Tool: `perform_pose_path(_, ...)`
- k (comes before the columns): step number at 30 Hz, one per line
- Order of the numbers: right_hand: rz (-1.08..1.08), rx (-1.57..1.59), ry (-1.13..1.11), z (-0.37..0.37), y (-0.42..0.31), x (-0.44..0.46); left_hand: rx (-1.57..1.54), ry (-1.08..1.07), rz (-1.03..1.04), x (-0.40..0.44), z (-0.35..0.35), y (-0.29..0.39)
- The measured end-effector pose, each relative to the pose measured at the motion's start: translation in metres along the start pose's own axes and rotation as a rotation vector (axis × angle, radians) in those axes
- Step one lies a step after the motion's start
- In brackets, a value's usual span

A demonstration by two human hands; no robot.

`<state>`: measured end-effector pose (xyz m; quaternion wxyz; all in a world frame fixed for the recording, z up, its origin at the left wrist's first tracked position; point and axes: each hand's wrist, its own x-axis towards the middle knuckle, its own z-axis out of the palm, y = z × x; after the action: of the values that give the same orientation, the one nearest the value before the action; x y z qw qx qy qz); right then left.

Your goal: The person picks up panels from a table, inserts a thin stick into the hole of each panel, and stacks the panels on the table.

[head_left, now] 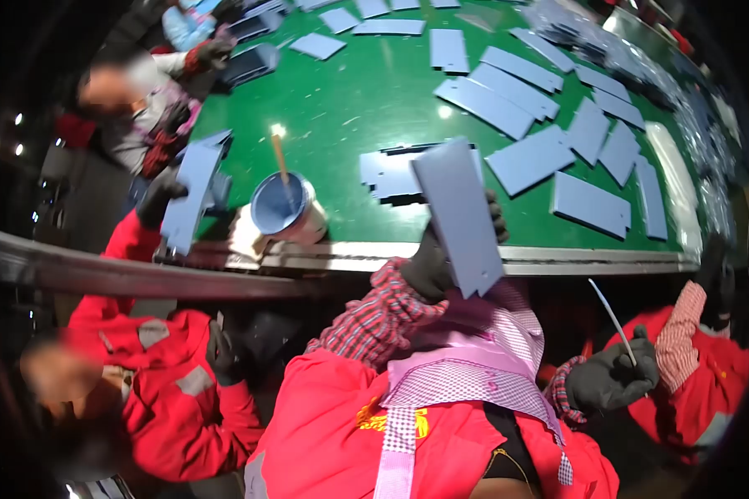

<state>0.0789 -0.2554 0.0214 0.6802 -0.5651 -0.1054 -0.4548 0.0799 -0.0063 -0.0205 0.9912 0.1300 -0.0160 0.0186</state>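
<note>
Head view: at left, a co-worker's gloved hand point(160, 198) grips a panel. A tub point(310, 223) stands near the edge of the green table point(341, 108). The left hand point(429, 261), gloved, clamps a blue-grey panel point(458, 212) tilted above the table edge; well apart, the right hand point(614, 378) pinches a thin stick point(610, 312).
</note>
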Motion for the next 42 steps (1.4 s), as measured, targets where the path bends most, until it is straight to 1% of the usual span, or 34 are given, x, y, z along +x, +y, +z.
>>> perform_pose_path(1, 0.013, 0.022, -0.018, -0.003, 0.001, -0.001, 0.045, -0.024, -0.017, -0.002, -0.006, -0.003)
perform_pose_path(2, 0.027, 0.037, -0.021, -0.003, 0.002, -0.001, -0.05, 0.005, -0.072, -0.002, -0.011, -0.006)
perform_pose_path(3, 0.036, 0.055, -0.029, -0.004, 0.004, -0.002, 0.009, 0.017, -0.044, -0.006, -0.008, -0.007)
perform_pose_path(5, 0.065, 0.097, -0.03, -0.008, 0.006, -0.003, -0.041, -0.013, -0.078, -0.008, -0.007, -0.008)
perform_pose_path(6, 0.083, 0.117, -0.074, -0.012, 0.006, -0.003, -0.034, -0.014, -0.073, -0.008, -0.009, -0.009)
perform_pose_path(8, 0.085, 0.111, -0.068, -0.006, 0.004, -0.004, -0.067, -0.11, -0.056, -0.007, -0.014, -0.013)
perform_pose_path(9, 0.087, 0.097, -0.066, -0.004, 0.002, -0.003, -0.063, -0.118, -0.064, -0.007, -0.016, -0.015)
perform_pose_path(11, 0.079, 0.056, -0.041, 0.0, -0.002, -0.003, -0.034, -0.107, -0.081, -0.009, -0.013, -0.017)
perform_pose_path(12, 0.078, 0.072, -0.052, -0.001, -0.001, -0.004, -0.023, -0.007, -0.126, -0.011, -0.01, -0.017)
perform_pose_path(16, 0.032, 0.146, -0.086, 0.001, -0.001, -0.005, 0.019, -0.083, -0.158, -0.014, -0.011, -0.023)
perform_pose_path(17, 0.026, 0.135, -0.08, 0.007, -0.002, -0.006, -0.047, -0.096, -0.267, -0.014, -0.014, -0.026)
perform_pose_path(18, 0.039, -0.004, -0.042, 0.02, -0.007, -0.009, -0.114, -0.107, -0.379, -0.015, -0.017, -0.03)
perform_pose_path(19, 0.051, -0.144, -0.003, 0.026, -0.01, -0.009, -0.184, -0.119, -0.491, -0.015, -0.003, -0.03)
perform_pose_path(20, -0.017, -0.075, -0.252, 0.017, -0.001, -0.009, 0.046, -0.133, -0.426, -0.028, 0.014, -0.027)
perform_pose_path(21, -0.123, -0.108, -0.457, 0.023, -0.001, -0.007, 0.041, -0.141, -0.441, -0.035, 0.021, -0.027)
perform_pose_path(22, -0.156, -0.085, -0.628, 0.035, 0.004, -0.002, 0.173, -0.176, -0.372, -0.04, 0.024, -0.028)
perform_pose_path(23, -0.188, -0.232, -0.687, 0.046, -0.011, -0.006, 0.305, -0.211, -0.297, -0.043, 0.028, -0.029)
perform_pose_path(24, -0.167, -0.326, -0.886, 0.063, -0.026, 0.0, 0.115, -0.239, -0.296, -0.043, 0.033, -0.029)
perform_pose_path(25, -0.217, -0.343, -1.096, 0.069, -0.029, 0.005, 0.115, -0.243, -0.299, -0.046, 0.026, -0.028)
perform_pose_path(27, -0.118, -0.311, -1.289, 0.075, -0.024, 0.002, 0.006, -0.288, -0.286, -0.056, 0.011, -0.02)
perform_pose_path(28, -0.122, -0.31, -1.292, 0.076, -0.021, -0.005, 0.086, -0.375, -0.172, -0.056, 0.008, -0.015)
perform_pose_path(30, -0.287, -0.386, -1.127, 0.08, -0.013, -0.026, 0.043, -0.4, -0.149, -0.056, 0.01, -0.006)
perform_pose_path(31, -0.29, -0.384, -1.129, 0.082, -0.007, -0.033, 0.002, -0.424, -0.131, -0.057, 0.013, 0.0)
perform_pose_path(32, -0.275, -0.274, -1.166, 0.085, -0.002, -0.039, 0.037, -0.209, -0.216, -0.068, 0.019, 0.008)
perform_pose_path(33, -0.259, -0.164, -1.201, 0.088, 0.001, -0.043, 0.035, -0.209, -0.214, -0.073, 0.008, 0.011)
perform_pose_path(35, -0.281, -0.156, -1.206, 0.097, -0.001, -0.05, 0.032, -0.12, -0.178, -0.08, -0.024, 0.016)
perform_pose_path(36, -0.268, -0.147, -1.215, 0.102, -0.001, -0.053, 0.026, -0.121, -0.177, -0.082, -0.022, 0.019)
perform_pose_path(38, -0.262, -0.077, -1.259, 0.11, 0.002, -0.057, 0.125, -0.185, -0.246, -0.085, -0.015, 0.024)
perform_pose_path(39, -0.264, -0.081, -1.264, 0.114, 0.004, -0.06, 0.119, -0.187, -0.244, -0.084, -0.017, 0.026)
perform_pose_path(41, -0.152, 0.124, -1.297, 0.125, 0.007, -0.068, 0.122, -0.302, -0.095, -0.081, -0.02, 0.032)
perform_pose_path(42, -0.193, 0.157, -1.29, 0.129, 0.013, -0.069, 0.124, -0.36, -0.02, -0.08, -0.021, 0.036)
